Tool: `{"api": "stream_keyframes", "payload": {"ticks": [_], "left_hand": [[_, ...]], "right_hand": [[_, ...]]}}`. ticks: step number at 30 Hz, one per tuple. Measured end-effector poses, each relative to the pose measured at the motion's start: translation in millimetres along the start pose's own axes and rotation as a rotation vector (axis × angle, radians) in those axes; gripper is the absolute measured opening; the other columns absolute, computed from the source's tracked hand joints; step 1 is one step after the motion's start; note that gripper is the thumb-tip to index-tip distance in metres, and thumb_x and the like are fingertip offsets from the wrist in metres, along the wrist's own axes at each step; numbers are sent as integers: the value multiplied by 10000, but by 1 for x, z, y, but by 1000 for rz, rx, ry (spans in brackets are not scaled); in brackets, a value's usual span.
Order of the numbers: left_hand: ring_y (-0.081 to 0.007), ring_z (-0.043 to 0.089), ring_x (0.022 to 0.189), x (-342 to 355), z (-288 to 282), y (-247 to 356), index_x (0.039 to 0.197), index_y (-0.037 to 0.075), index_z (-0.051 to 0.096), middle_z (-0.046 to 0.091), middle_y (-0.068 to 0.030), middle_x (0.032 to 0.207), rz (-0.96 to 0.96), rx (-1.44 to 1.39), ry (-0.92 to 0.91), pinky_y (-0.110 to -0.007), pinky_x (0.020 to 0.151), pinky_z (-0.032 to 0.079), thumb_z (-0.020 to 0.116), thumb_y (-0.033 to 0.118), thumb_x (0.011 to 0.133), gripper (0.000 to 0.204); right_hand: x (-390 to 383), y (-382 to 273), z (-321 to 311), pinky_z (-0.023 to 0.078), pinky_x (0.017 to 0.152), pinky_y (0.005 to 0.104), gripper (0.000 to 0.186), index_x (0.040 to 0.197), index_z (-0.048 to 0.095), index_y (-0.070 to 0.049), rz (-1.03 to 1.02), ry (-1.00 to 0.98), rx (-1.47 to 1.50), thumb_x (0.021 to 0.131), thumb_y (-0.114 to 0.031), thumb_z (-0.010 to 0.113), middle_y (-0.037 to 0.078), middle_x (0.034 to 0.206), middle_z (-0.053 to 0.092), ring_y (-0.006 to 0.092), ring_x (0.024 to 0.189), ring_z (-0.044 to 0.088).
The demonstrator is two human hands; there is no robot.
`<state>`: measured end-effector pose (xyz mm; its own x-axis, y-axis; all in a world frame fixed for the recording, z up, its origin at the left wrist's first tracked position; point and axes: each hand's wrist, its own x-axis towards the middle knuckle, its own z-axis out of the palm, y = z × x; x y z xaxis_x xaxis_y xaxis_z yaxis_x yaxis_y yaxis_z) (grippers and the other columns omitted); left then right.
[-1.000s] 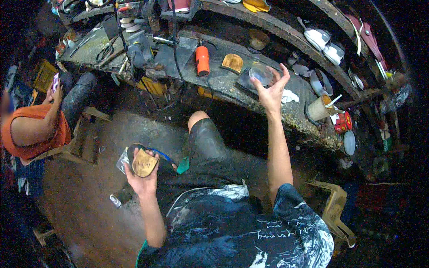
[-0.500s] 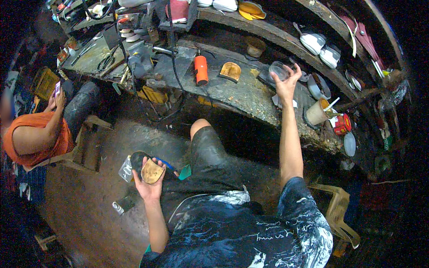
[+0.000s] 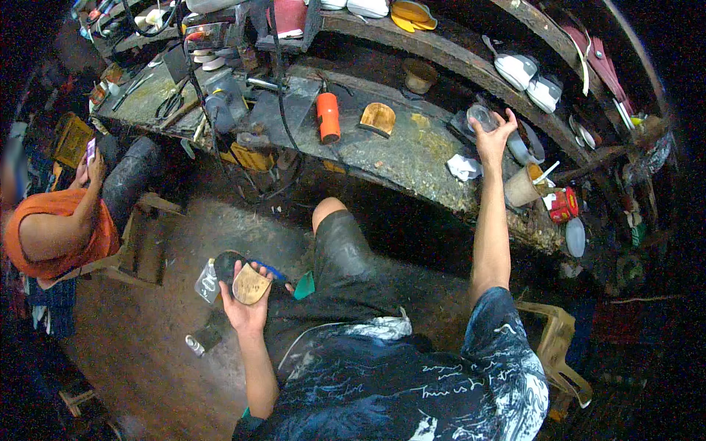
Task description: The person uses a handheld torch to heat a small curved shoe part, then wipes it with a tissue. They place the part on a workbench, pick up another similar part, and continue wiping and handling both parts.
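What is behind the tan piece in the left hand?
Beyond the tan piece, fingertips and part of a dark rounded thing show; what lies directly behind is covered.

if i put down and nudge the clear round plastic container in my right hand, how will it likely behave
The clear round plastic container is probably light and easily shifted, as its see-through wall seems thin. It may be slippery, since it looks smooth. Its round outline suggests it could roll if laid sideways.

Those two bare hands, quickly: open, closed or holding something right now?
Left hand: closed, holding a tan round-ended flat piece.
Right hand: closed in a pinch, holding a clear round plastic container.
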<state>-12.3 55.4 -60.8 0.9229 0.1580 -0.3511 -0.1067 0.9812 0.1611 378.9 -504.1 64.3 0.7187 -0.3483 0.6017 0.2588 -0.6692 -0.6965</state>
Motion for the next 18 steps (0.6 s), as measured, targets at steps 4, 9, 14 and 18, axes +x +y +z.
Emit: {"api": "stream_keyframes", "payload": {"ticks": [4,9,14,18], "left_hand": [[-433,552,1374,1,0,0,1592,103,483,590,-223,1472,2,13,-3,-611,1246,367,427,590,1120,680],[-435,560,1367,2,1,-1,1592,101,478,589,-227,1475,-9,26,-3,-608,1242,372,421,586,1124,677],[-440,563,1361,2,4,-2,1581,98,488,592,-231,1467,16,34,60,-613,1243,369,416,584,1125,670],[-446,561,1365,2,3,-2,1579,102,492,591,-231,1470,-1,24,22,-618,1236,379,415,588,1123,671]], "right_hand": [[-2,12,-5,443,1166,497,1144,1599,214,-87,34,3,5,769,-248,985,269,1440,567,393,1345,572],[-12,-5,-5,420,1191,500,1184,1592,197,-11,85,46,-23,770,-326,989,290,1482,531,420,1362,557],[-40,-65,14,441,1165,468,1057,1510,372,46,-105,366,-200,760,-370,988,260,1432,528,403,1325,557],[-82,-119,71,464,1142,460,1055,1497,412,34,-60,13,106,723,-376,999,239,1401,538,403,1288,570]]}}
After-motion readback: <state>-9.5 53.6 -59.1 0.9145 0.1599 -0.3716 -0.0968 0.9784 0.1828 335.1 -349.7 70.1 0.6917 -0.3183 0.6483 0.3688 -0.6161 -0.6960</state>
